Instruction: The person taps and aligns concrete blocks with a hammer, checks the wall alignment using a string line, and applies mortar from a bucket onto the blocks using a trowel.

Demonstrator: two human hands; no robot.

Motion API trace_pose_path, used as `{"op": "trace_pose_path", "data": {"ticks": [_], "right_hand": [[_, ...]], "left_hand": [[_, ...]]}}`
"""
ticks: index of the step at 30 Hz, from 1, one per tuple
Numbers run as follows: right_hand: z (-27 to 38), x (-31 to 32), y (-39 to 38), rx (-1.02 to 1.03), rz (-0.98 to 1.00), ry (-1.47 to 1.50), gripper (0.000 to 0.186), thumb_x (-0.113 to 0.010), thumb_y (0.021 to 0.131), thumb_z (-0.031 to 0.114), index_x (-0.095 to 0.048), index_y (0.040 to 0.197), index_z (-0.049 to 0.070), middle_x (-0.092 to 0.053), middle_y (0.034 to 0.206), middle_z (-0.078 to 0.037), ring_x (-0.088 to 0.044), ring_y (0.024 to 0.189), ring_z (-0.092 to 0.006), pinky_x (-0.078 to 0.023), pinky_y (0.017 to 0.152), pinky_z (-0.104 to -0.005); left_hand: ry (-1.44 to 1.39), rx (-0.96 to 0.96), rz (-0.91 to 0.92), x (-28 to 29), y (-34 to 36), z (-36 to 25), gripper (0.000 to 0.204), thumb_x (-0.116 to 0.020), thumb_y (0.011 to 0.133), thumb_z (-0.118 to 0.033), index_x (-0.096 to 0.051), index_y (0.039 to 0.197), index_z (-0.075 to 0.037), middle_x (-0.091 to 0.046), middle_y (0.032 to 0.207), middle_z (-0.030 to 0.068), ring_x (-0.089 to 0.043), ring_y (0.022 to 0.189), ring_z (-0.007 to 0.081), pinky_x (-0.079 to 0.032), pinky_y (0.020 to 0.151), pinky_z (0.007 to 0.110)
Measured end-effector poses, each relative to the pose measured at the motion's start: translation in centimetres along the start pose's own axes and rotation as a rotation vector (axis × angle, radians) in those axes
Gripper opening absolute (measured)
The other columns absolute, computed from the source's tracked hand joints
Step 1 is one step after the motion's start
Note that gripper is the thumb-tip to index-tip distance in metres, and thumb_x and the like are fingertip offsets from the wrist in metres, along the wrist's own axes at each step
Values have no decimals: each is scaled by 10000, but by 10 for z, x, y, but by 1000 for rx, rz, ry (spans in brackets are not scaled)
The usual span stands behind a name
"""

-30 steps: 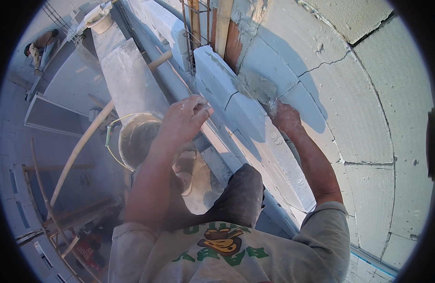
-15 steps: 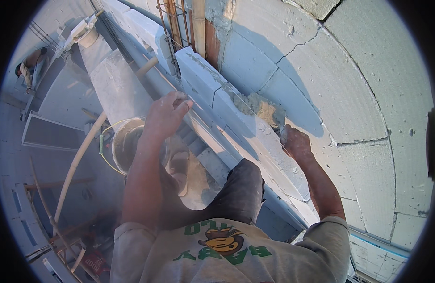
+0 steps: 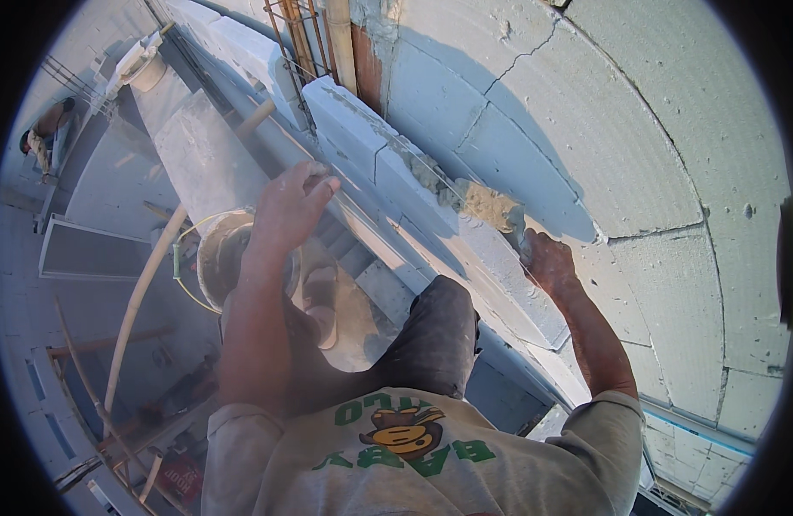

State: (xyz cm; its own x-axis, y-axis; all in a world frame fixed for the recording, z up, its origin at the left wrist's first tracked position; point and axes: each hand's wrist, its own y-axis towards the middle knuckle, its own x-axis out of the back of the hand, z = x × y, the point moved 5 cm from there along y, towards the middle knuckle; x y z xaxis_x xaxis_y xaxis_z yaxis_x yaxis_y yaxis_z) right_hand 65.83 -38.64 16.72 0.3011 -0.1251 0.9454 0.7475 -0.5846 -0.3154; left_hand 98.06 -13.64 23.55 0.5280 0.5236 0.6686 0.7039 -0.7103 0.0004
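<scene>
My right hand point(image 3: 549, 263) is closed around the handle end of a trowel point(image 3: 516, 227), its blade largely covered by tan mortar. The blade lies over the top of a low row of pale blocks point(image 3: 500, 262), close to the taller block wall. Grey wet mortar point(image 3: 431, 178) is spread along that top beside the blade. Out to the left, my left hand point(image 3: 295, 199) hangs in the air with curled fingers; whether anything is in them is hidden. Below it stands a bucket point(image 3: 224, 245) with a yellow wire handle, partly covered by my left forearm.
A taller pale block wall point(image 3: 637, 163) rises on the right, with a crack in it. Rusty rebar point(image 3: 304, 39) stands upright at the far end. A thin string runs along the low row. Another person point(image 3: 48, 133) bends over at far left. A bent pole point(image 3: 143, 301) leans nearby.
The trowel has turned and shifted, so more of its mortar-covered blade shows above the blocks. My right hand has moved slightly. My left hand stays curled; the whole view has shifted a little.
</scene>
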Motion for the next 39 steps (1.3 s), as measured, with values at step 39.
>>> {"op": "trace_pose_path", "data": {"ticks": [39], "right_hand": [[126,-9,-29,-293,-179,480,352,-599,802,145,-433,1092,33,-522,1000,-191,-570,982,-377,-503,787,-462]], "left_hand": [[-99,60,-321,50,7,26,422,-605,846,-354,-610,1127,-39,-640,1080,167,-595,1040,289,-439,899,367]]}}
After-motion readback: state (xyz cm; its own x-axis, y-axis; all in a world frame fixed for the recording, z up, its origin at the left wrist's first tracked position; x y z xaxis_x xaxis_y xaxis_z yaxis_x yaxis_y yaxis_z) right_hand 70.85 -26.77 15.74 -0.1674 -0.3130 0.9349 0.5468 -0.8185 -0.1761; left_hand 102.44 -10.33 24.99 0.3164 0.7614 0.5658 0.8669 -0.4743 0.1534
